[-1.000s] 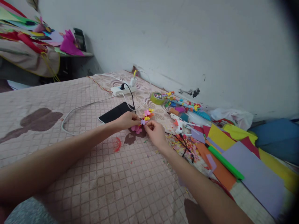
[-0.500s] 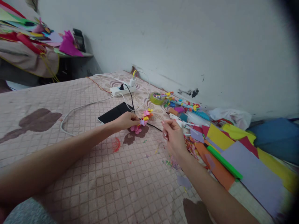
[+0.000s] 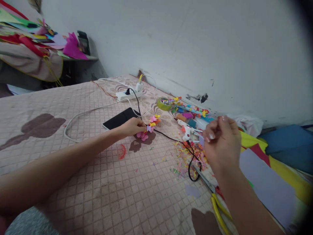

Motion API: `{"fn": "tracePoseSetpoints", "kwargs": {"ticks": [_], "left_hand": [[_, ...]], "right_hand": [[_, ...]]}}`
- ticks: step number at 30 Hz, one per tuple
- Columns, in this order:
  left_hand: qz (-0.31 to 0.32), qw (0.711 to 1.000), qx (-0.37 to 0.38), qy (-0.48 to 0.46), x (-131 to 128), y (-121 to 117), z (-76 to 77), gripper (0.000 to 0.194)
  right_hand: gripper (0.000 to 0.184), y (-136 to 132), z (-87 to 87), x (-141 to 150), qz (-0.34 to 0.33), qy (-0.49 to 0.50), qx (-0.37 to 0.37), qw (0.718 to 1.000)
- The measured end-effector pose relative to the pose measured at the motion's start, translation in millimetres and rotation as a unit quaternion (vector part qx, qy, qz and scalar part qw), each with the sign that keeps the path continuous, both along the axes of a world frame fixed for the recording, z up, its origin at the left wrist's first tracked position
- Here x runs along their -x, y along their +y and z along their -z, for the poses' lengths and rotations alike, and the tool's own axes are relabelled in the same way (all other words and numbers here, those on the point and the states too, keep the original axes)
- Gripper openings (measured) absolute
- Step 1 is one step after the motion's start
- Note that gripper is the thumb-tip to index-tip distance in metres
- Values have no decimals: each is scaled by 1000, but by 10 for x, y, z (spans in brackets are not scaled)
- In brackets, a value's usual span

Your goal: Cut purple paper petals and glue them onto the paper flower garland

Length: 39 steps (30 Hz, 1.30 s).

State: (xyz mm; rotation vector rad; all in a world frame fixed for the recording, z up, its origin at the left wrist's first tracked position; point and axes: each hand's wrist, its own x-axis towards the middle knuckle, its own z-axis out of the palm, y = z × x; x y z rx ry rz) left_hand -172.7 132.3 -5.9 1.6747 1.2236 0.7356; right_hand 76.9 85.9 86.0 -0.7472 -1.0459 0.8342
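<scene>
My left hand (image 3: 134, 126) is closed, its fingertips pinching a small garland of paper flowers (image 3: 150, 128) in pink, yellow, lilac and orange, near the cloth. My right hand (image 3: 221, 143) is raised over the right side with fingers curled together; whatever they may hold is too small or hidden to name. Left of it lies a white glue gun (image 3: 187, 133) with a black cord. Below the right hand are scissors (image 3: 207, 179) with yellow handles, partly covered by the forearm. Colourful paper scraps (image 3: 188, 153) are scattered between the hands.
A phone-like black slab (image 3: 121, 118) lies behind my left hand, with a white power strip (image 3: 128, 94) and cables beyond. A tape roll (image 3: 163, 103) stands near the wall. Coloured paper sheets (image 3: 266, 182) cover the right side. A red netlike piece (image 3: 121, 151) lies in front.
My right hand has moved right and risen from beside the garland, uncovering the glue gun, its cord, paper scraps and the scissors. My left hand stays on the garland.
</scene>
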Motion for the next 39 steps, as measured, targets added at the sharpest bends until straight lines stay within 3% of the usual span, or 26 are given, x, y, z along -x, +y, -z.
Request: {"fn": "tracePoseSetpoints", "kwargs": {"ticks": [3,5,7,9,11,14,18,30,39], "left_hand": [[-6,1000,3,0,-1,0,3,17],[-4,1000,10,-5,-1,-4,-1,17],[-1,1000,15,-14,0,-12,-7,17],[4,1000,14,-18,2,-19,-13,17],[11,1000,11,-22,4,-25,-16,18],[10,1000,9,-24,9,-24,-9,19],[8,1000,11,-24,20,-9,16,20],[7,1000,-17,-8,-3,-33,3,22],[-26,998,-46,40,-46,-21,24,19]], "right_hand": [[10,-15,-84,-36,19,-8,-38,999],[7,-17,-25,-10,5,-42,-12,999],[6,-11,133,61,-51,-114,76,989],[13,8,354,165,-111,-211,158,958],[19,48,582,277,-143,-306,196,921],[19,148,848,417,-112,-416,150,890],[13,281,1018,538,-105,-446,128,880],[20,362,1030,730,-49,-438,102,892],[19,351,999,817,-2,-474,109,874]]}}
